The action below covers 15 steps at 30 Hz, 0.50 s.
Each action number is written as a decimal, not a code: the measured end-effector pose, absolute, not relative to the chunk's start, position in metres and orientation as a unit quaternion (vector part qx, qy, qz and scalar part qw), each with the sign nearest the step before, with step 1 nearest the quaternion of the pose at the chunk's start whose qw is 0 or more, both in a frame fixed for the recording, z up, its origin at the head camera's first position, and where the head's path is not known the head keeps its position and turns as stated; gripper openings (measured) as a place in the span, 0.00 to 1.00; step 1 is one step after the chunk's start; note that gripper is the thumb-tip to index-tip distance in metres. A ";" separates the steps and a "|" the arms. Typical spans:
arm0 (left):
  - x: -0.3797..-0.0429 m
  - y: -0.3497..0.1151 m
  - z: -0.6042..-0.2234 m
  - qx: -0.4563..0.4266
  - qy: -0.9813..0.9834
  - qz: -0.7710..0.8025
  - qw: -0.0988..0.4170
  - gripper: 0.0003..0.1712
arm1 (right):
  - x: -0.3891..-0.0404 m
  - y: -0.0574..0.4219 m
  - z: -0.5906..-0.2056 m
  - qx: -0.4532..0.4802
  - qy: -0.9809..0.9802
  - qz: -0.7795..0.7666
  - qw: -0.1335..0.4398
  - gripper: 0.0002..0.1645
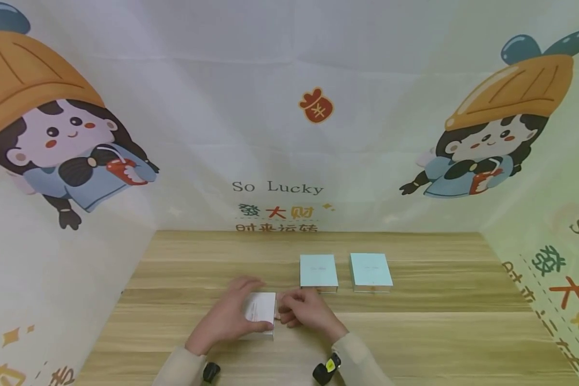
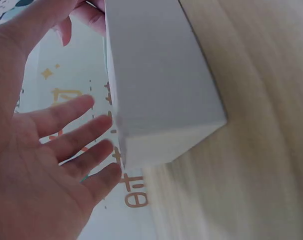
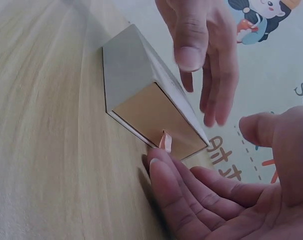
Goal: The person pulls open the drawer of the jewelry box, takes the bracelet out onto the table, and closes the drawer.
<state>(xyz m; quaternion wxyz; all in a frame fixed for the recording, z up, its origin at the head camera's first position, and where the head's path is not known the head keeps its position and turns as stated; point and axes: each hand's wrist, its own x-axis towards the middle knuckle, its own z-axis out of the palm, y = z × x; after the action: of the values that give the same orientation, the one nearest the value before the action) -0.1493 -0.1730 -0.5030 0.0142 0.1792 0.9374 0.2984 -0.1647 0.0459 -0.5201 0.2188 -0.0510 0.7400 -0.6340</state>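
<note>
The left hand (image 1: pixel 229 316) arched wide over a white box (image 1: pixel 264 307) on the table (image 1: pixel 429 338). At its tan, flush end, the right hand (image 1: pixel 310 312) met a ribbon (image 3: pixel 165 141) with narrowed fingertips; whether pinched, I could not tell. Contents were hidden. Beyond that hand lay two blue boxes (image 1: pixel 318 270).

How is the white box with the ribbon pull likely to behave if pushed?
The white box looks stiff, given its crisp edges. Lying flat on the wood-grain tabletop, it would probably slide rather than roll. Its narrow, folded ribbon pull may flop.
</note>
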 end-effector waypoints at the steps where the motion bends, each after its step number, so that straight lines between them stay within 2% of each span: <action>1: -0.150 -0.172 -0.502 0.186 0.936 0.297 0.019 0.52 | -0.164 0.046 -0.520 -0.048 0.736 -0.637 0.223 0.24; 9: -0.156 -0.169 -0.500 0.222 0.938 0.262 0.055 0.60 | -0.159 0.047 -0.522 -0.049 0.741 -0.624 0.243 0.15; 15: -0.155 -0.168 -0.501 0.229 0.943 0.229 0.071 0.59 | -0.158 0.042 -0.526 -0.071 0.741 -0.618 0.252 0.13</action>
<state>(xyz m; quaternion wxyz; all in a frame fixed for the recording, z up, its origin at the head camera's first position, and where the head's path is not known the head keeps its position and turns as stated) -0.1552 -0.1682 -0.5012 0.0714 0.2285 0.9435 0.2293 -0.1579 0.0421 -0.5255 0.2523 -0.0708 0.7415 -0.6177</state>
